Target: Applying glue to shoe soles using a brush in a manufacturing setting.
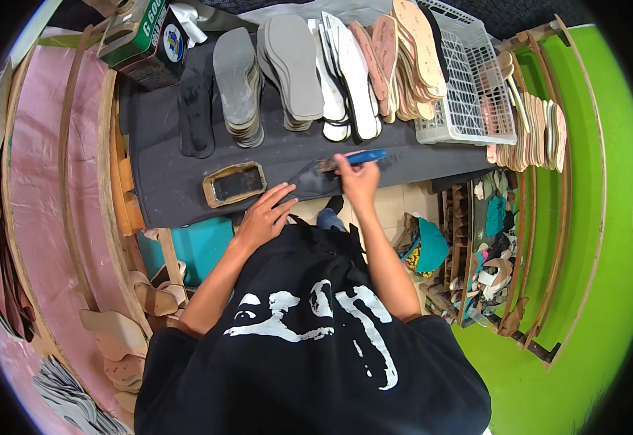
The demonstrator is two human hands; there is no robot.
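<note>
In my right hand (360, 181) is a blue-handled brush (367, 156), gripped with its bristle end pointing left. Under the bristles lies a dark, flat piece (310, 179) that looks like a sole, hard to tell from the dark cloth on the table. My left hand (264, 216) rests with its fingers stretched out at the near left end of that piece. Just beyond the left hand stands a small rectangular tray (210, 190) with a tan, crusted rim and a dark inside.
Along the back of the table (160, 170) lie a black sole (197, 116), stacked grey soles (291, 65), white soles (349, 72) and tan insoles (418, 51). A white plastic basket (468, 134) sits back right, a green metal can (139, 43) back left. Wooden racks flank both sides.
</note>
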